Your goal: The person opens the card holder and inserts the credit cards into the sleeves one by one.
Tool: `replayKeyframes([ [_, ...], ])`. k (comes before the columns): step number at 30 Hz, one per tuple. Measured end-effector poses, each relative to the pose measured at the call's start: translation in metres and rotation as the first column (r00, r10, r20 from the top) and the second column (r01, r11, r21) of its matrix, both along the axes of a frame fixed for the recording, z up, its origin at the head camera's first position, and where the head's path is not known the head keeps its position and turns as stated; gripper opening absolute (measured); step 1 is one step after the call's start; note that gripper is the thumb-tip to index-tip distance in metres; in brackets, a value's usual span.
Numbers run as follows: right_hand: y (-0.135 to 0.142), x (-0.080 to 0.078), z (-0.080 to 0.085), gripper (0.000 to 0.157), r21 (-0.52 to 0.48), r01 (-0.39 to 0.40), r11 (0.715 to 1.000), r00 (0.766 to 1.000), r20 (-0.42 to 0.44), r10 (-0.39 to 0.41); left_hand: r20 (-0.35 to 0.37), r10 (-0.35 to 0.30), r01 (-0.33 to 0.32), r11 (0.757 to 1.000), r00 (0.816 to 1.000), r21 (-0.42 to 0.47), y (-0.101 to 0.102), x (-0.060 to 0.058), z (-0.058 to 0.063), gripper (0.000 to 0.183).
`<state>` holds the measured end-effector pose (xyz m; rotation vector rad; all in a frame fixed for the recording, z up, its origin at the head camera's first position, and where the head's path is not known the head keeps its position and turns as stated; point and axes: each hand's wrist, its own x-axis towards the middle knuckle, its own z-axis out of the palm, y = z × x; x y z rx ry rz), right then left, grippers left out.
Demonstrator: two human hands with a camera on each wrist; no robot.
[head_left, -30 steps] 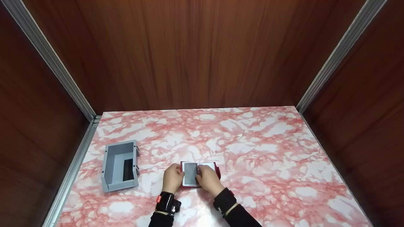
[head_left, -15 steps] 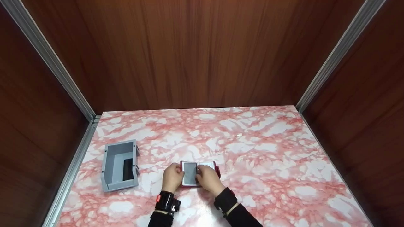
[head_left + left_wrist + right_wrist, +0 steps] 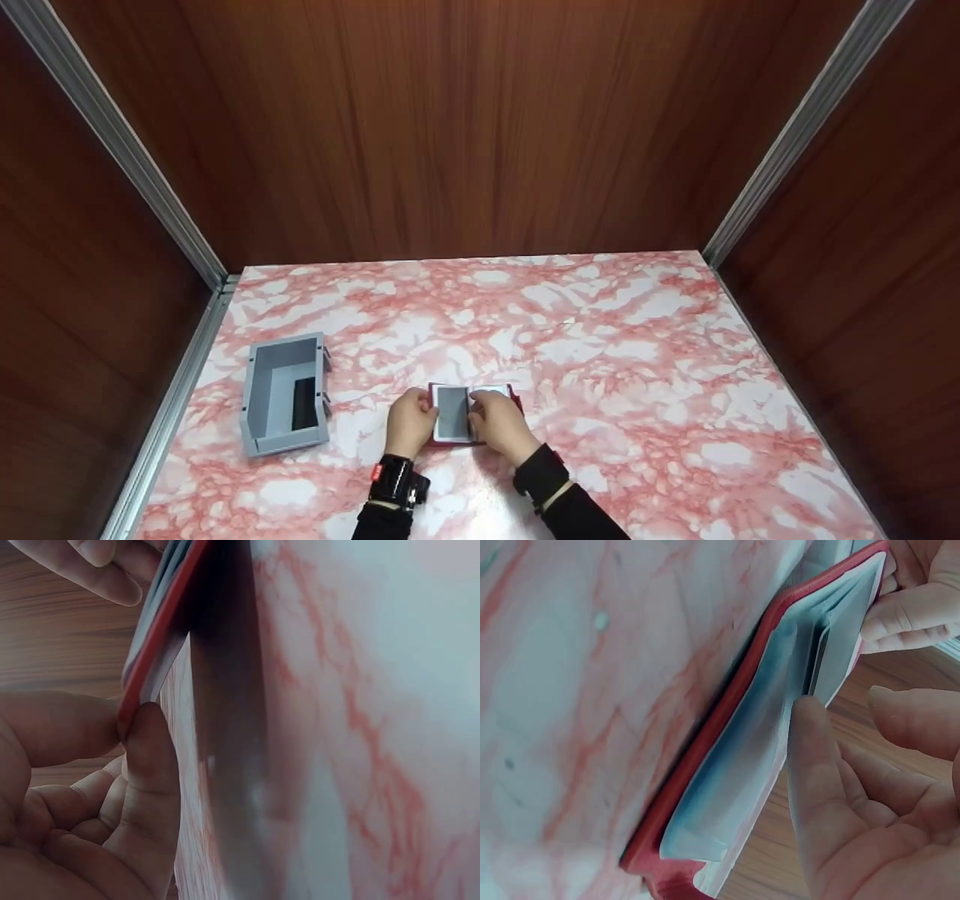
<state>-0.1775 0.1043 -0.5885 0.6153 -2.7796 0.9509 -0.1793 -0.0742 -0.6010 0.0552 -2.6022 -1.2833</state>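
A red card holder (image 3: 432, 442) with clear plastic sleeves (image 3: 735, 765) lies spread open between the hands. My left hand (image 3: 407, 424) pinches the holder's left edge between thumb and finger, as the left wrist view shows. The right hand (image 3: 501, 427) is over the holder's right half. In the right wrist view, one fingertip (image 3: 810, 709) touches the sleeve edge near the fold, while the other leading digit stands apart from it. A grey card-like panel (image 3: 452, 412) with a pale border fills the left side. The right hand partly covers the other side.
A grey plastic bin (image 3: 281, 442) sits to the left on the pink-and-white marbled table (image 3: 600, 360), with a black flat item (image 3: 304, 403) inside. Wood-grain panels (image 3: 465, 135) with metal corner rails enclose the back and sides.
The right hand has shifted slightly to the right, and its fingertips have come away a little from the grey panel. My left hand keeps its hold on the left edge.
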Motion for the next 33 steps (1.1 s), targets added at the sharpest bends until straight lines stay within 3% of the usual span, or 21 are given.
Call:
replayKeyframes([
  [16,0.018,-0.016,0.006,0.023,0.019,0.077,0.997,0.993,-0.090,-0.075,0.027,0.003,-0.004,1.000,1.000,0.013,0.000,0.000,0.001,0.021],
  [33,0.032,-0.021,-0.002,0.011,0.087,0.136,0.987,0.981,-0.151,-0.122,0.016,0.003,-0.003,1.000,1.000,-0.006,-0.001,0.001,0.000,0.018],
])
